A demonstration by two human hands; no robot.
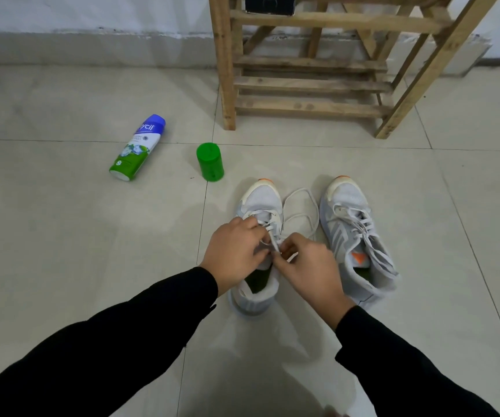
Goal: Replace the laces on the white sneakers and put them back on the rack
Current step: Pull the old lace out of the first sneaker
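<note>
Two white sneakers stand side by side on the tiled floor, toes pointing away from me. The left sneaker (260, 200) has a white lace (300, 215) partly threaded, its free part looping on the floor between the shoes. My left hand (233, 251) grips the lace over the eyelets. My right hand (309, 266) pinches the lace close beside it. The right sneaker (354, 233) is laced and untouched. The wooden shoe rack (309, 85) stands behind the shoes.
A spray can (136, 149) with a blue and green label lies on its side at the left. Its green cap (210, 161) stands near the left sneaker's toe. A dark object (269, 4) sits on an upper rack shelf. A wall runs along the back.
</note>
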